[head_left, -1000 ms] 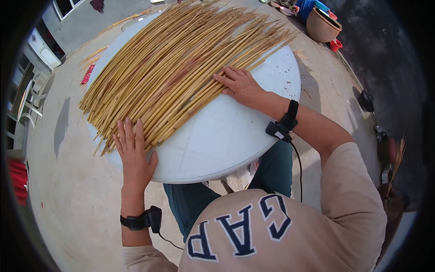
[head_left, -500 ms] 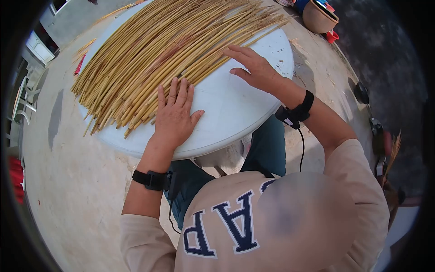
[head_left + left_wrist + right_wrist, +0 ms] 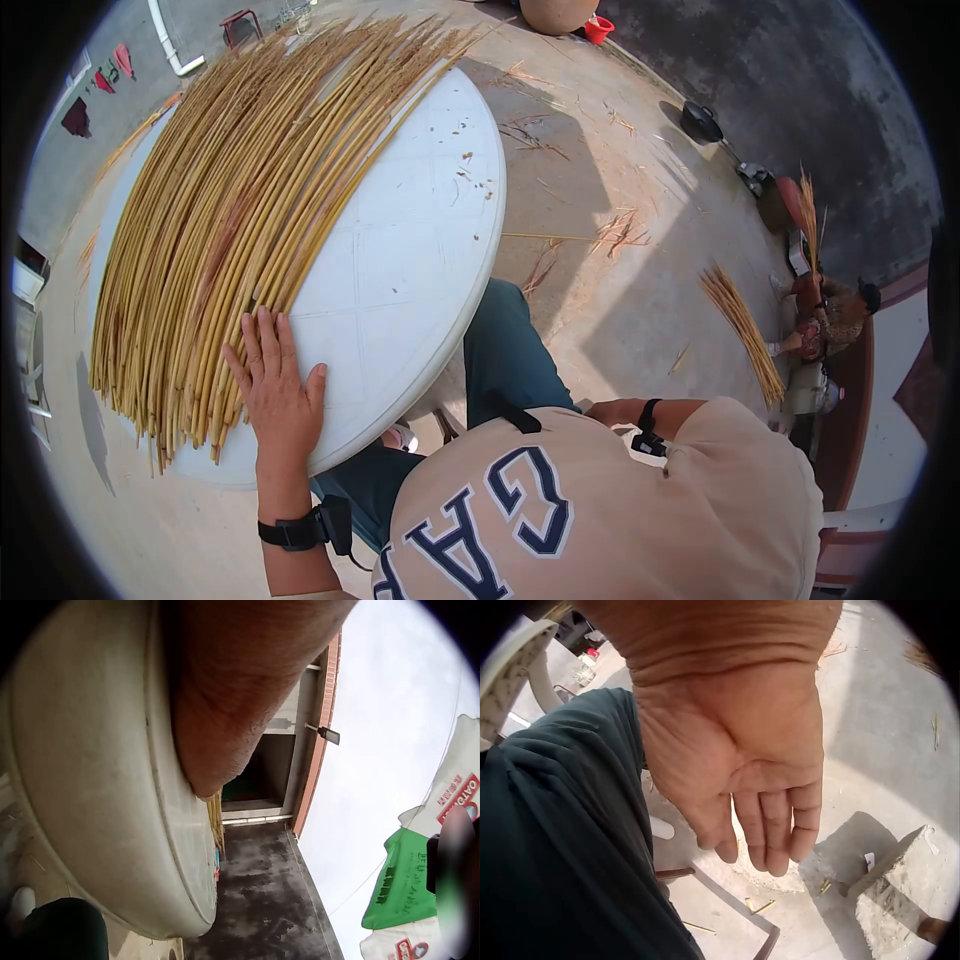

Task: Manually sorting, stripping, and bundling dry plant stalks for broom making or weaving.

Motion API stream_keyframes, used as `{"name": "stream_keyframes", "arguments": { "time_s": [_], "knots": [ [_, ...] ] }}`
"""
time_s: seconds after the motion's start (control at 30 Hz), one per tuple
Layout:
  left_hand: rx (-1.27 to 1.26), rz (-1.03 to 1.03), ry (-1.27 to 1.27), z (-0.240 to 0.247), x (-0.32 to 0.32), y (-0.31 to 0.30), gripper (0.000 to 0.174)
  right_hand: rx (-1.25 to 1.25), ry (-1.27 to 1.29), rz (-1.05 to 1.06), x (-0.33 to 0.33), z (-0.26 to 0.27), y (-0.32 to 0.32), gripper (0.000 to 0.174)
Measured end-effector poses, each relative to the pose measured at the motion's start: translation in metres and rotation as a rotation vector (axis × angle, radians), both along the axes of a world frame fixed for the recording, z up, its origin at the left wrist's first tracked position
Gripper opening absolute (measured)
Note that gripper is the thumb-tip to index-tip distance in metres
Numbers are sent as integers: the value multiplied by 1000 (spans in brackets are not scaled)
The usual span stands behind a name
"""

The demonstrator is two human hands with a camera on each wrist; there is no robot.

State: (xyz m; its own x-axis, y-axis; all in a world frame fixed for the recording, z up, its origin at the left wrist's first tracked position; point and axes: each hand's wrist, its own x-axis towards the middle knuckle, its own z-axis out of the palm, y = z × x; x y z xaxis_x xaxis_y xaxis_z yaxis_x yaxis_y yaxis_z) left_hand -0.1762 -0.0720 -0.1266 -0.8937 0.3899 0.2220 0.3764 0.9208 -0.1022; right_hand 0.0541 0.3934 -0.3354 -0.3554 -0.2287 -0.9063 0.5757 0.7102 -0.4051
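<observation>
A broad layer of dry yellow stalks (image 3: 215,260) with brushy tops lies side by side on a round white table (image 3: 400,270). My left hand (image 3: 280,400) rests at the near right edge of the layer, fingers extended, fingertips on the outer stalks. In the left wrist view, the forearm and hand (image 3: 225,712) cover most of the stalks. My right hand (image 3: 739,772) hangs down beside the teal trouser leg (image 3: 577,795), palm showing and fingers loosely straight, with nothing in it. The head view hides most of that hand behind the shirt.
A bundle of stalks (image 3: 742,335) lies on the ground to the right, near a seated person (image 3: 845,315) with upright stalks. Farther back are a black pan (image 3: 700,122) and a red bucket (image 3: 598,30). A concrete block (image 3: 892,900) stands below my right hand.
The head view has turned right. My right hand has left the table's edge and dropped to my side. My left hand, which moved right along the stalks' near ends, still touches the layer.
</observation>
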Motion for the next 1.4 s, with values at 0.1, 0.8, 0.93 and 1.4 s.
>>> {"name": "stream_keyframes", "arguments": {
  "time_s": [0.1,0.8,0.93,1.4],
  "knots": [
    [-71,12,-36,4,-3,2,64,-75,-55,-85,59,-62,15,31],
    [-262,46,-187,6,-12,-2,68,27,-283,-467,296,-49,-84,29],
    [-163,40,-297,12,-12,-2,69,-17,-192,-318,217,-97,-56,28],
    [-59,38,-412,16,-12,-5,71,-138,76,-113,28,-224,-46,26]
  ]
}}
